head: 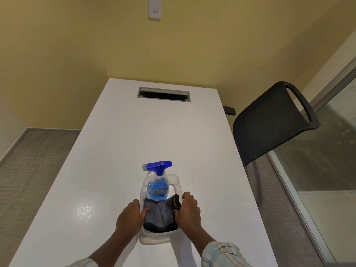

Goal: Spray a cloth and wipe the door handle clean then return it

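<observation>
- Yellow walls stand behind a long white table; a black chair is at its right side and a light switch is on the far wall.
- On the near part of the table sits a clear plastic container — inside it a spray bottle with blue liquid stands upright, and a grey cloth lies just in front of the bottle.
- Left hand is beside the container, its fingers bent, the thumb touching the left edge of the cloth.
- Right hand is curled over the right edge of the cloth — the fingers close on it.
</observation>
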A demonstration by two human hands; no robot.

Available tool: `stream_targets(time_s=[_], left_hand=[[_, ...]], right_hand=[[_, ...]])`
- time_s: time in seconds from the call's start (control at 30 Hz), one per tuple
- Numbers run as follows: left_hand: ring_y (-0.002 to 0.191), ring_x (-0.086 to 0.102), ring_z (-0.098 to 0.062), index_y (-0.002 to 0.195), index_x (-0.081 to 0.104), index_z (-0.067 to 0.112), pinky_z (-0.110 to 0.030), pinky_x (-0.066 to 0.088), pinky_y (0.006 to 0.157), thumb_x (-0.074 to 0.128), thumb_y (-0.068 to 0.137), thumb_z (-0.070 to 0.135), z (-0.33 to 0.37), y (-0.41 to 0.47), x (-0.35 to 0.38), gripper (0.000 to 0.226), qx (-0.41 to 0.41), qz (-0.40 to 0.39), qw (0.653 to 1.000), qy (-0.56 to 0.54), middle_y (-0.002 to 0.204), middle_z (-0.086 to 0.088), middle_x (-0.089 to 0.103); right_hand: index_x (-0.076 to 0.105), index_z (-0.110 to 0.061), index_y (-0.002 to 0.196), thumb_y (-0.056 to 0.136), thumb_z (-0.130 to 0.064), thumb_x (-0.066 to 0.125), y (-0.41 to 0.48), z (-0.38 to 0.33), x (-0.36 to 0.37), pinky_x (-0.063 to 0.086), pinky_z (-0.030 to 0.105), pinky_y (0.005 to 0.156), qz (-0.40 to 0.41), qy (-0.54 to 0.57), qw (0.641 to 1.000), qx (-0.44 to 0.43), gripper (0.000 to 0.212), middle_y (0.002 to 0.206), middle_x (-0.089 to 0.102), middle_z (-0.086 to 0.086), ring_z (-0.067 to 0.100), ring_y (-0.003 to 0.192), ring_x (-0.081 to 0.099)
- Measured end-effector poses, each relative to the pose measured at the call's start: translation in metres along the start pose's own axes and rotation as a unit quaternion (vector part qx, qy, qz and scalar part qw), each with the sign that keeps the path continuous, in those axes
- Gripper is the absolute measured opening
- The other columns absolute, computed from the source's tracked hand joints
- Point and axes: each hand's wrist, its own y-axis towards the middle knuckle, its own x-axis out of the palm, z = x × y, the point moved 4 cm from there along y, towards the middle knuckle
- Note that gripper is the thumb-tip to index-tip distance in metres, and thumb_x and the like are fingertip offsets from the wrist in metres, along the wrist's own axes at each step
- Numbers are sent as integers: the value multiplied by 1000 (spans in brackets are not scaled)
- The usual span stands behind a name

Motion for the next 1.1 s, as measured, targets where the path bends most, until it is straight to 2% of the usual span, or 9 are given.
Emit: stream_targets(time_s=[0.17,0.3,0.4,0.53,0.7,0.8,0.97,1.03,1.1], left_hand=[[83,61,-16,94,50,18,-28,50,72,50,95,56,0,2,0,38,-23,-5,999,24,93,1,61],[87,61,-14,94,48,22,-28,53,76,48,94,57,3,4,0,35,-38,-20,998,53,94,3,60],[86,60,-11,93,47,24,-24,49,72,50,92,59,6,4,-2,35,-54,-19,997,47,92,7,59],[100,63,-16,94,44,23,-28,51,84,44,95,58,14,4,-4,35,-66,-21,997,44,107,1,63],[113,62,-20,93,39,19,-27,45,88,27,103,48,30,1,-6,33,-90,21,996,11,117,-5,64],[114,61,-23,94,39,17,-28,45,90,25,105,45,33,-3,-4,33,-105,23,994,-11,118,-8,63],[113,61,-23,99,40,16,-29,46,90,32,104,44,28,-1,-4,29,-99,-7,995,-3,119,-8,61],[112,62,-23,98,37,18,-29,47,89,39,101,47,25,-2,-3,29,-86,-22,996,5,117,-6,61],[108,62,-22,98,43,18,-29,46,83,39,100,53,26,-6,-7,35,-82,-18,996,8,115,-5,62]], right_hand=[[41,-22,119,88,-24,65,-1,-3,-3,44,33,93,-3,-3,1000,12,39,122,53,1,22,112,53],[42,-22,114,91,-21,53,-2,-6,-2,43,36,91,8,-30,999,6,26,120,53,1,23,113,52],[42,-24,116,96,-24,48,-2,-9,0,44,35,92,19,-34,999,7,20,121,53,0,21,112,53],[40,-25,116,96,-23,46,-3,-9,2,43,33,89,24,-39,999,12,21,120,52,-1,19,110,53],[39,-27,119,99,-34,48,1,-9,5,48,30,93,25,-8,999,37,24,120,52,-2,15,110,57],[39,-25,122,99,-29,45,0,-7,6,49,31,90,22,-11,999,30,24,120,51,-1,18,111,55],[37,-25,127,99,-23,39,-4,-9,7,47,35,90,9,-34,999,1,28,122,47,1,20,114,51],[36,-26,129,96,-28,48,-6,-6,7,45,36,92,-10,-49,999,-10,36,124,46,0,20,116,50],[34,-27,130,90,-42,55,-7,-1,3,42,36,93,-16,-61,998,-16,48,125,46,-2,20,119,49]])
